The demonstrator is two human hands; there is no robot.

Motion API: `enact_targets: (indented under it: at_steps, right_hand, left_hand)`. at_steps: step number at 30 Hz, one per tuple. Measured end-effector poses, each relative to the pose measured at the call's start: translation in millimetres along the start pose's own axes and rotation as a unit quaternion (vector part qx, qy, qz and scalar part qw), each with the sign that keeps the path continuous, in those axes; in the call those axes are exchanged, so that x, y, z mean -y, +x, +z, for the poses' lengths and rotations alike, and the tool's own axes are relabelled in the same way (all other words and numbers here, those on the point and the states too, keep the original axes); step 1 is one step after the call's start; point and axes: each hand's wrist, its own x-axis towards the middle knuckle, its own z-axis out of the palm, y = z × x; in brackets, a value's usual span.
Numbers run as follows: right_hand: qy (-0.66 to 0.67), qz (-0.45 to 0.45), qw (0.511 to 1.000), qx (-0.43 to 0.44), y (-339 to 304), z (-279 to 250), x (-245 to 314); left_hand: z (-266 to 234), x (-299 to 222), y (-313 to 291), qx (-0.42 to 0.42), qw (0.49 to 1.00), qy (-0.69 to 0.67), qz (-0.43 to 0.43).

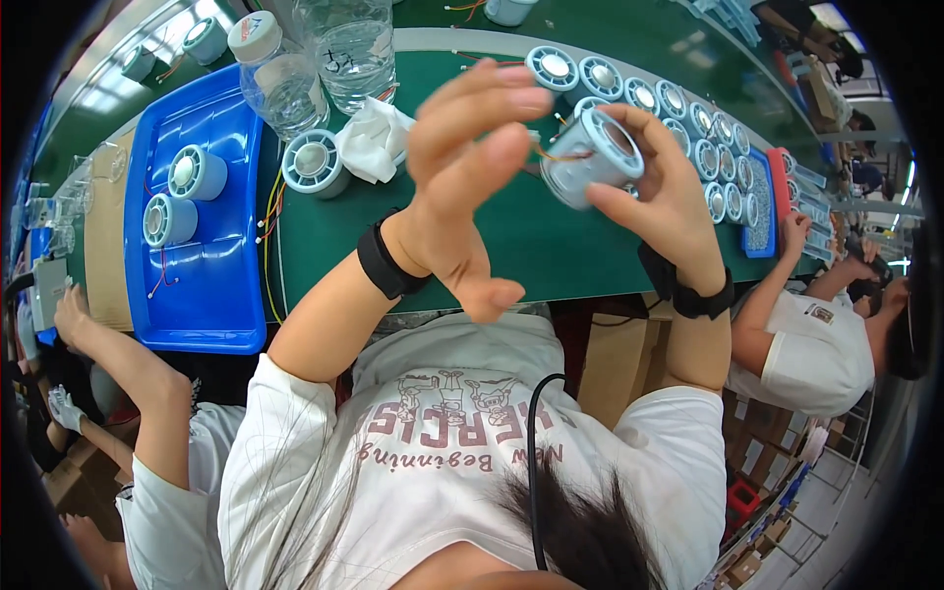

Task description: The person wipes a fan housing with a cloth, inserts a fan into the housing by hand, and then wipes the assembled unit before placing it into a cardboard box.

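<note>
Held just right of centre in the upper half of the frame, a squat, pale-blue, cylindrical plastic housing (571, 173) is gripped by the bare right hand (657, 187), its thumb pressed near the lower edge and its fingers wrapped over the far side. The bare left hand (462, 167), blurred near the upper middle of the frame, is spread wide with the fingers apart; nothing is seen to be grasped by it, though whether the thin red and yellow wires (568, 155) are brushed by a fingertip cannot be told. The housing's axis is tilted, running from lower left to upper right, with one ringed round end turned to the right and partly toward the camera; since it is nearly as wide as it is long, no strongly marked long axis is offered. By its looks, a stiff shell of modest weight may be expected, one easily managed in one hand, its smooth curved wall perhaps slightly slippery. It would best be taken around the side wall or by the rims, while the wires, judged the most fragile part, should be left unpulled and unpinched.
</note>
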Motion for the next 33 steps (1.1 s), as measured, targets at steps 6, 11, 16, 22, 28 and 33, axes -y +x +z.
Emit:
enact_targets:
  at_steps: [6, 11, 16, 22, 28, 33]
  right_hand:
    - [-0.298, -0.089, 0.95, -0.026, 35, 16, -1]
    - [-0.504, -0.158, 0.847, -0.063, 51, 21, -28]
    - [-0.538, -0.141, 0.828, -0.075, 61, 18, -27]
    - [-0.516, -0.118, 0.847, 0.047, 130, -44, 9]
    - [-0.645, -0.115, 0.752, 0.073, 204, -80, -43]
    - [-0.639, -0.103, 0.76, 0.06, 220, -53, -32]
  left_hand:
    - [-3, 7, -9, -0.079, 0.985, 0.145, 0.041]
    - [-9, 6, -5, -0.046, 0.981, 0.171, 0.082]
    - [-9, 3, -6, -0.025, 0.979, 0.189, 0.072]
    - [-1, -7, -7, -0.058, 0.977, 0.202, 0.021]
    - [-1, -7, -7, -0.018, 0.978, 0.206, 0.012]
    - [-5, -10, -2, -0.016, 0.975, 0.223, -0.003]
